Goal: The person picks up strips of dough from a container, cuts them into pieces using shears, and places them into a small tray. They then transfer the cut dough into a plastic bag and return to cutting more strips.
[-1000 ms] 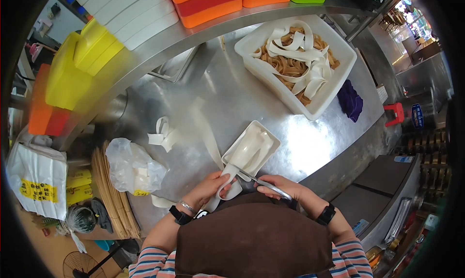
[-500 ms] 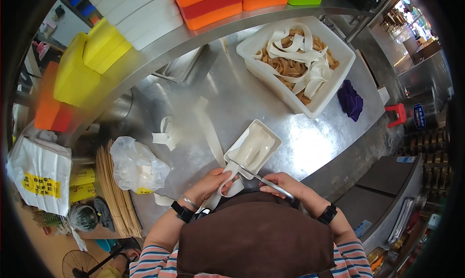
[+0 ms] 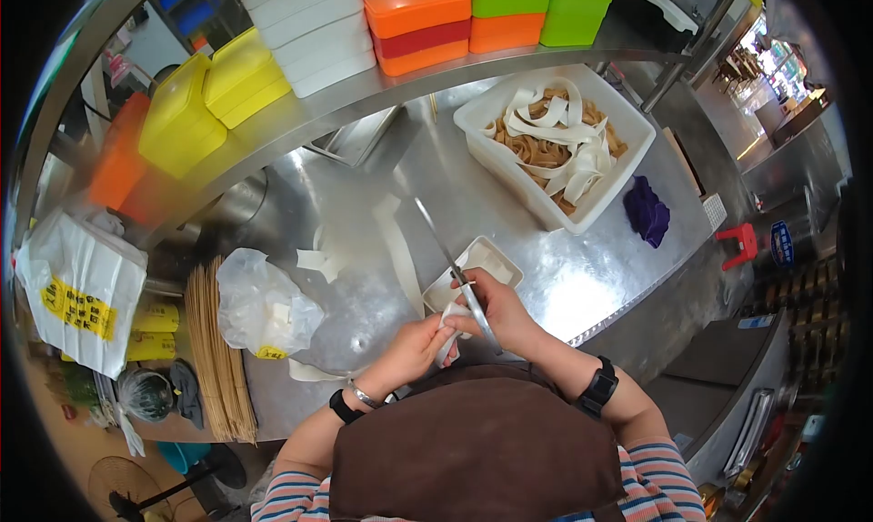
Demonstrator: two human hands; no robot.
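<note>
My left hand is closed on a white strip near the apron. Beside it, my right hand grips a long metal tool, perhaps a knife or scissors, whose thin end points up and to the left. The fingers of both hands nearly meet at the strip. Just beyond them sits a small white tray, partly hidden by my right hand and the tool. A long white strip lies on the metal table left of the tray, and a shorter white piece lies farther left.
A large white tub holds brown and white strips. Right of it lies a purple cloth. Left are a plastic bag and a bundle of thin sticks. Coloured boxes line the shelf above the table.
My right hand has moved up and left, toward my left hand, and the tool now points up over the table, away from the strip. The view has shifted a little.
</note>
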